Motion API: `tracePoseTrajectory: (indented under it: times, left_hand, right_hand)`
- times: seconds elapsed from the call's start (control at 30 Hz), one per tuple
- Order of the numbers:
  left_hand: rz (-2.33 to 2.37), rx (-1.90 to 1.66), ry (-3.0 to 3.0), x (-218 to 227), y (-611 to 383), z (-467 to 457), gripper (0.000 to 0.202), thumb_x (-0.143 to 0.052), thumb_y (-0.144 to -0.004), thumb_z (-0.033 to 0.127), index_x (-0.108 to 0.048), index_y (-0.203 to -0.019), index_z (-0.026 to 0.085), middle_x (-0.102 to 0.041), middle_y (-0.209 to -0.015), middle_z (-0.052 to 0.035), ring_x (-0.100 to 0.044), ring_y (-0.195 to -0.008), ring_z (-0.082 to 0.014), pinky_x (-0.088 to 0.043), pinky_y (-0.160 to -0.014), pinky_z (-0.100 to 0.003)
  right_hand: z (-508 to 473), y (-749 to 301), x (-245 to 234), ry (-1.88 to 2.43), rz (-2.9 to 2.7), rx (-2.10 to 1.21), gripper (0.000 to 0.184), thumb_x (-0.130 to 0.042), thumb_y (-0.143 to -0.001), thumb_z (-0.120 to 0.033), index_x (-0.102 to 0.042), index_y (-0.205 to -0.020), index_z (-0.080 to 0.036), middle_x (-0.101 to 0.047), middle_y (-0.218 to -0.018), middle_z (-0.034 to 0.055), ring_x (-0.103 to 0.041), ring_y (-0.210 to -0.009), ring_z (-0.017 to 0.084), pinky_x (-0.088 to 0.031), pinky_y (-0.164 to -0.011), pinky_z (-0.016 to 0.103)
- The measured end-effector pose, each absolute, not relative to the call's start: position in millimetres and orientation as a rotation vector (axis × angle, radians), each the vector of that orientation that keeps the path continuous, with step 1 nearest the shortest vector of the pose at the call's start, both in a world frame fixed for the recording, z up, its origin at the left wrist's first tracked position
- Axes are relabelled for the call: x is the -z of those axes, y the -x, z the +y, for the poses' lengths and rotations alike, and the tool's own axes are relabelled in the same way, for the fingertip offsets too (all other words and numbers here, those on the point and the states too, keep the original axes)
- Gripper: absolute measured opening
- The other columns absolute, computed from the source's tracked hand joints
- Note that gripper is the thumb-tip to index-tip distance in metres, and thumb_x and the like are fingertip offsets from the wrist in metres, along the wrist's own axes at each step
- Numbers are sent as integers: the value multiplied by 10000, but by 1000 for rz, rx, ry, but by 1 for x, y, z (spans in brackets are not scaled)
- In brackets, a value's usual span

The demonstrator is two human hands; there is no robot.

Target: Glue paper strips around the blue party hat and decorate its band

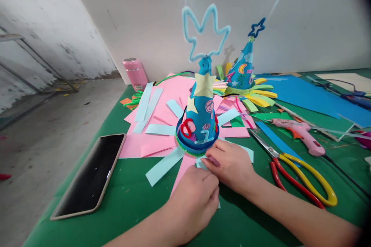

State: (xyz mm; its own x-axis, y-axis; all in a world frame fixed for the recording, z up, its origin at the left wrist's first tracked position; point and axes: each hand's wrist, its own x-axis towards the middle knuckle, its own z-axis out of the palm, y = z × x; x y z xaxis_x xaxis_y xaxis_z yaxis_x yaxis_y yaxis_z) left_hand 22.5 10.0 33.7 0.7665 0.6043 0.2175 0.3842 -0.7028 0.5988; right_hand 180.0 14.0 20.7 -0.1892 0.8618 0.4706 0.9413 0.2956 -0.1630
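A blue paper cone hat (201, 115) stands on the green table (121, 197), topped by a light-blue pipe-cleaner shape (203, 31). Pink and light-blue paper strips (164, 164) fan out from its base. My left hand (193, 200) is curled, fingers pressed down on a pink strip just in front of the hat. My right hand (230, 164) lies beside it at the hat's base, fingertips pinching a small pale strip.
A phone (91, 173) lies face up at the left. Red-and-yellow scissors (295, 173) and a pink glue gun (301, 133) lie right of the hands. A second decorated cone hat (245, 71), a pink bottle (135, 73) and blue paper sheets (307, 94) sit behind.
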Motion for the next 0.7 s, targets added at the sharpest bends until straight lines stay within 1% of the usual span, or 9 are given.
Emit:
tracePoseTrajectory:
  times: [0.13,0.3,0.43,0.57,0.7]
  left_hand:
    - [717,-553,-2569,-18,-26,16,206,-407,-809,108,-548,-670,161,-611,-671,-65,-493,-638,-168,-374,-600,-288]
    - [675,-533,-2642,-11,-23,14,201,-408,-825,122,-537,-674,159,-603,-677,-58,-488,-638,-166,-369,-604,-294]
    - [623,-455,-2712,-13,-20,14,188,-399,-832,130,-529,-698,150,-592,-683,-66,-492,-634,-176,-367,-618,-315]
    - [608,-340,-2782,-17,-20,14,206,-359,-849,123,-495,-699,159,-570,-663,-65,-474,-605,-178,-332,-583,-316]
    - [581,-388,-2791,-10,-18,14,180,-344,-839,126,-447,-699,173,-529,-634,-50,-430,-565,-169,-292,-561,-321]
  right_hand:
    - [16,-174,-16,1581,-2126,329,253,-553,-828,-315,-626,-617,-196,-573,-630,6,-485,-559,117,-256,-525,289]
    - [20,-171,-10,1549,-2068,338,251,-525,-829,-230,-619,-600,-188,-569,-613,5,-477,-546,103,-266,-525,275]
    - [18,-174,-15,1556,-1980,239,214,-508,-803,-212,-587,-607,-184,-535,-613,-1,-489,-546,100,-305,-516,255]
    - [13,-189,-26,1570,-1771,56,141,-523,-778,-189,-557,-641,-192,-544,-633,-10,-506,-560,99,-373,-528,229]
    - [4,-220,-41,1623,-1500,41,119,-568,-751,-209,-546,-635,-205,-566,-640,-8,-510,-550,107,-413,-506,229]
